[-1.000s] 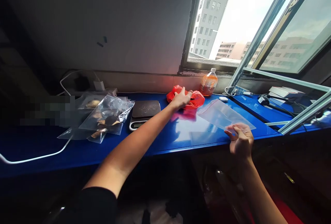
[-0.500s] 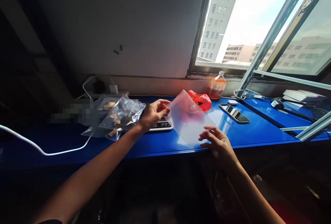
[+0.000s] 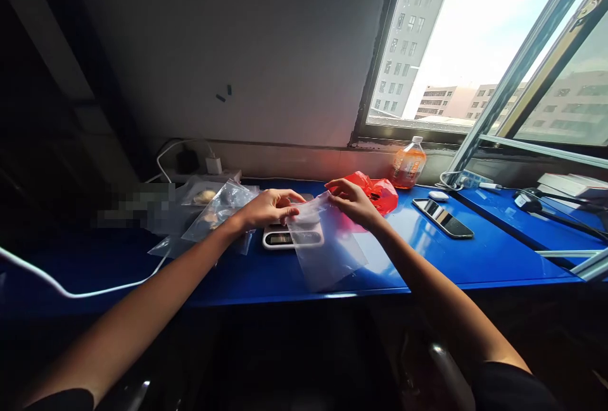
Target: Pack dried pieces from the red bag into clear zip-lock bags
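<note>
Between my hands hangs a clear plastic bag (image 3: 327, 259), its top edge upward and its lower part over the blue table. My left hand (image 3: 270, 207) pinches the bag's upper left corner. At the upper right corner, my right hand (image 3: 354, 201) grips the same edge with thumb and fingers. Behind the bag and partly covered by it sits a white kitchen scale (image 3: 273, 240) with a lit display too small to read. To the left lie several clear bags (image 3: 209, 214) holding brownish, mushroom-like pieces. A red plastic bag (image 3: 384, 192) rests just beyond my right hand.
On the blue table (image 3: 394, 259) a phone (image 3: 444, 218) lies at right, with a small white case (image 3: 437, 196) behind it. An orange drink bottle (image 3: 409, 164) stands by the wall. A white cable (image 3: 80, 295) crosses the left side; a metal frame (image 3: 489, 94) rises at right.
My right hand has moved up and left from the bag's lower side to its top edge. The bag has turned to hang downward, and more of the scale shows.
</note>
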Available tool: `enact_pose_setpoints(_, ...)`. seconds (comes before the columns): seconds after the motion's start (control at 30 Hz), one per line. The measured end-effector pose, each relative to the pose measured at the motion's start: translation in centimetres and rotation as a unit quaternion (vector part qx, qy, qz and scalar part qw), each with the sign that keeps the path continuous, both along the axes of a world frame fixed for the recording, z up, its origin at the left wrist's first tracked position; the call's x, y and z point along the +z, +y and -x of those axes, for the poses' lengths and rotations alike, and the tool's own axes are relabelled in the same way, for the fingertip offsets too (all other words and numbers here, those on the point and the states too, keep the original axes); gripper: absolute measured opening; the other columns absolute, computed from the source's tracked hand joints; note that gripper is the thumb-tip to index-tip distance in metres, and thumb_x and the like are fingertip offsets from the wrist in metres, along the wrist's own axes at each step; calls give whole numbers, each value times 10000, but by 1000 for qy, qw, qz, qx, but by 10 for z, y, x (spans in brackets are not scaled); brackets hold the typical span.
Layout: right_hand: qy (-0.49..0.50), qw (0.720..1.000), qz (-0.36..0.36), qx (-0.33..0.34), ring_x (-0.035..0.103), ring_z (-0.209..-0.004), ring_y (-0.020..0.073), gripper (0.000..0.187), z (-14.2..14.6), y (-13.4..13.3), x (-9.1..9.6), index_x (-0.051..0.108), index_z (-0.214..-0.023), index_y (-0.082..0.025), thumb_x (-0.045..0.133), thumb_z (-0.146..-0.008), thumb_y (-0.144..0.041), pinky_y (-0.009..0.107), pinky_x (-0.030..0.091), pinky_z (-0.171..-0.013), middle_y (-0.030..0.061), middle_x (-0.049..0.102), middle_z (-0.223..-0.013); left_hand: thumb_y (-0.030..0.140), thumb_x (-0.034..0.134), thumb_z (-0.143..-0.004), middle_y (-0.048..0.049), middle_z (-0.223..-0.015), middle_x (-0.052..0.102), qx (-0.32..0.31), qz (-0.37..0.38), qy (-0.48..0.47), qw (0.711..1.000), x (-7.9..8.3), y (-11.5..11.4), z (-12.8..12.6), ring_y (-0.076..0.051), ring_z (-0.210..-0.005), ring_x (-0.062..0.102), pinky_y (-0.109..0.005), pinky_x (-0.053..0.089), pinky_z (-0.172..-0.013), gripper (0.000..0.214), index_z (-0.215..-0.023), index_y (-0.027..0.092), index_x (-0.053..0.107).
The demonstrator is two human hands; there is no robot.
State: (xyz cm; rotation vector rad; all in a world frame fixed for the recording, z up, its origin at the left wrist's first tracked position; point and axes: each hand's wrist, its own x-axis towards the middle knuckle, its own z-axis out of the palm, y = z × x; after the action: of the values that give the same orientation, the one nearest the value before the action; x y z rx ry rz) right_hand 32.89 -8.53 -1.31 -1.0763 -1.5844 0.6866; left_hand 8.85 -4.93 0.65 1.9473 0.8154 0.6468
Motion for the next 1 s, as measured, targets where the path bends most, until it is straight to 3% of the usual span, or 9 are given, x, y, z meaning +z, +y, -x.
enact_pose_setpoints(0.13, 82, 995, 22, 57, 489, -611, 101, 337, 6, 24, 6, 621, -999, -215, 647, -672, -291, 232, 372, -568, -61, 556, -696, 444, 723, -732, -20, -682, 678, 28, -34, -56, 997, 4, 16, 7, -106, -528, 517, -220, 412, -493, 347, -963, 184, 710)
enact_pose_setpoints(0.3, 81, 991, 44, 100, 534, -560, 121, 226, 13, 19, -2, 619, -866, -187, 586, -649, -244, 260, 411, -578, -35, 608, -602, 434, 686, -767, -23, -675, 673, 27, -23, -52, 998, -6, 19, 14, -105, -494, 493, -232, 401, -468, 301, -939, 189, 719)
enact_pose_setpoints(0.47, 54, 995, 25, 80, 541, -509, 129, 227, 17, 6, -13, 576, -858, -203, 497, -645, -214, 265, 413, -552, -50, 580, -529, 313, 645, -765, -29, -715, 685, -2, -20, -29, 999, -12, 9, 13, -120, -571, 551, -224, 422, -507, 258, -971, 175, 716)
enact_pose_setpoints(0.7, 33, 998, -9, 52, 530, -502, 124, 266, 10, 6, -19, 512, -909, -214, 459, -650, -191, 257, 392, -535, -62, 563, -543, 197, 520, -773, -35, -776, 708, 14, -37, -17, 999, -16, 7, 11, -92, -505, 502, -225, 445, -516, 469, -1233, 123, 569)
enact_pose_setpoints(0.83, -116, 990, -80, 18, 568, -622, 144, 344, 8, 6, -20, 539, -1025, -209, 470, -690, -176, 295, 429, -630, -26, 600, -668, 160, 485, -782, -3, -750, 707, 24, -141, 46, 989, -21, 0, 9, -81, -471, 491, -191, 384, -465, 496, -1275, 151, 540)
enact_pose_setpoints(0.93, -263, 952, -154, 19, 599, -776, 166, 427, 14, 0, -19, 549, -1130, -213, 533, -708, -145, 315, 446, -734, 14, 639, -833, 139, 480, -802, 2, -763, 723, -2, -213, 69, 975, -28, -10, 1, -69, -443, 472, -189, 362, -467, 464, -1264, 154, 522)
enact_pose_setpoints(1.0, -292, 939, -176, 41, 607, -810, 169, 422, 22, -4, -19, 522, -1165, -205, 542, -748, -145, 312, 453, -748, 30, 644, -888, 142, 485, -829, -13, -795, 732, -14, -253, 59, 966, -34, -15, -6, -85, -492, 544, -199, 400, -514, 394, -1222, 149, 518)
